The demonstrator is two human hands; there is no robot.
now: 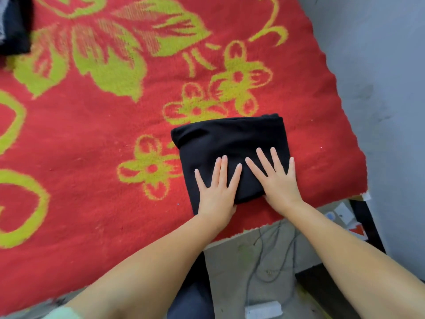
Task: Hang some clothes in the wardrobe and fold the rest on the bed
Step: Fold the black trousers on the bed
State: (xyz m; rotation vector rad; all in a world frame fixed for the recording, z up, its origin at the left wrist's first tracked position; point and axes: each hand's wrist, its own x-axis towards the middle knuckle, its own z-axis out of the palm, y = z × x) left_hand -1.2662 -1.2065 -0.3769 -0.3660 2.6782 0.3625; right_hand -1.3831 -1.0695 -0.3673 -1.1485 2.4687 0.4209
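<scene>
Both hands (217, 192) flat on folded black garment (230, 143).

folded garment (230, 143): plain black
blanket (92, 139): red, yellow-green flowers and leaves
wall (379, 65): pale grey

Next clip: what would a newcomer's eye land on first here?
The red blanket with yellow-green flowers fills most of the view. Near its right edge lies a folded black garment, with the left hand and right hand pressed flat on it, fingers spread. A dark pile of clothes sits at the top left corner.
</scene>
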